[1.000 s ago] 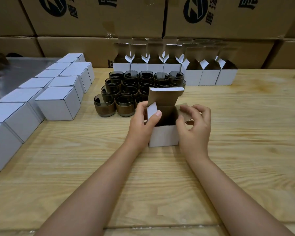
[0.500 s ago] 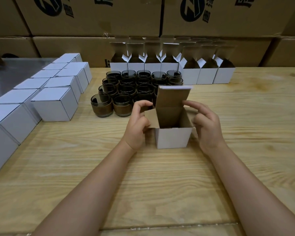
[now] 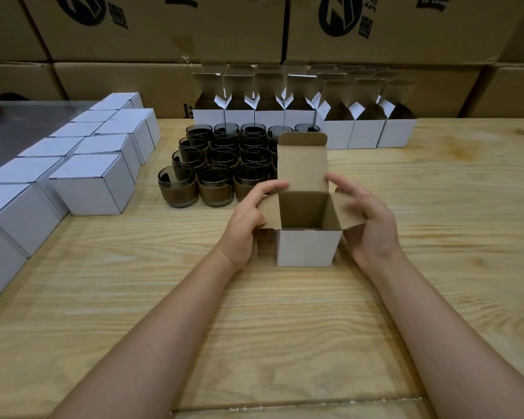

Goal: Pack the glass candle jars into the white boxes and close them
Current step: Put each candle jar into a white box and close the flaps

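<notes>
Head camera view, from the left: closed boxes (image 3: pixel 91 184), white, stood in two rows along the left side of the wooden table (image 3: pixel 254 313), running from near to far. Just right of them sat a tight cluster of dark glass jars (image 3: pixel 215 164) with brown bands, none of them in a hand. The left hand (image 3: pixel 248 219) lay near the front of that cluster, its fingers curled over the left side flap of the open box (image 3: pixel 306 247), with the thumb beneath, so it pinched that flap. The open box stood upright on the table between the two hands, with its lid flap raised straight up at the far side and both side flaps spread outward. Its inside was too dark to make out. The right hand (image 3: pixel 369 225) was against the right side flap, fingers loosely spread and blurred; I could not tell whether it gripped the flap or only touched it. Farther back and to the right, a row of open boxes (image 3: pixel 336 131) lined the far edge, lids up. Big brown cartons (image 3: pixel 164 28) were stacked behind everything.
</notes>
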### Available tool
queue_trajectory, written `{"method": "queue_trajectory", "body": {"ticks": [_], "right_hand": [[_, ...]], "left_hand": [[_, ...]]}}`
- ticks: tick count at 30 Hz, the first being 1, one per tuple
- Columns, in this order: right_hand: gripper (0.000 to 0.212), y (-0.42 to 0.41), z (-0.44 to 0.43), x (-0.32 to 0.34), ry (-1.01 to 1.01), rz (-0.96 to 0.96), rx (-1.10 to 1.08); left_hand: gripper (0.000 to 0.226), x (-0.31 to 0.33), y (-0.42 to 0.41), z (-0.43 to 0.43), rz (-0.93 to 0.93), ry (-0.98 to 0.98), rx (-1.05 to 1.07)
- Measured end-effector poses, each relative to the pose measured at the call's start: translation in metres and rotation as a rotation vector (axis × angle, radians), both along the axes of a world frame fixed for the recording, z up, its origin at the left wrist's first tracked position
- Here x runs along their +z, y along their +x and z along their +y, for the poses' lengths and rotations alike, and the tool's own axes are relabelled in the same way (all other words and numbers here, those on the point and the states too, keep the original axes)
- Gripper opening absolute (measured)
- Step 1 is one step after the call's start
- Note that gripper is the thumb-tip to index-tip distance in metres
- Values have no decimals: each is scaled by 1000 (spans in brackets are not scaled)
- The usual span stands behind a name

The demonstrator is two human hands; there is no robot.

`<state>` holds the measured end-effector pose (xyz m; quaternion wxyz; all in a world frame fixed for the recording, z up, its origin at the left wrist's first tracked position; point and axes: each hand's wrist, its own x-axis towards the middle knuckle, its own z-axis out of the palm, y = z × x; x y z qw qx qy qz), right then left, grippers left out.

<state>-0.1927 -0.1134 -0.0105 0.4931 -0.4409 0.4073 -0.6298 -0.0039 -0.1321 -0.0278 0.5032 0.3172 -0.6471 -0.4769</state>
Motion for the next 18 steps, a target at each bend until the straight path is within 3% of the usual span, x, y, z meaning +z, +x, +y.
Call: {"method": "queue_trajectory", "body": {"ticks": [3, 4, 7, 10, 13, 18], "right_hand": [[28, -3, -10, -5, 71, -245, -163], [28, -4, -15, -7, 86, -248, -197], [28, 1, -29, -6, 76, 54, -138], [20, 4, -40, 1, 48, 226, -5], [29, 1, -48, 0, -86, 673, 5], [36, -6, -60, -11, -146, 713, 105]], "left_hand": [[63, 0, 0, -1, -22, -36, 4], [63, 0, 0, -2, -28, -46, 4], [63, 0, 1, -1, -37, -59, 9], [63, 1, 1, 1, -29, -50, 21], [63, 2, 0, 2, -32, -64, 30], [57, 4, 0, 6, -29, -121, 46]]}}
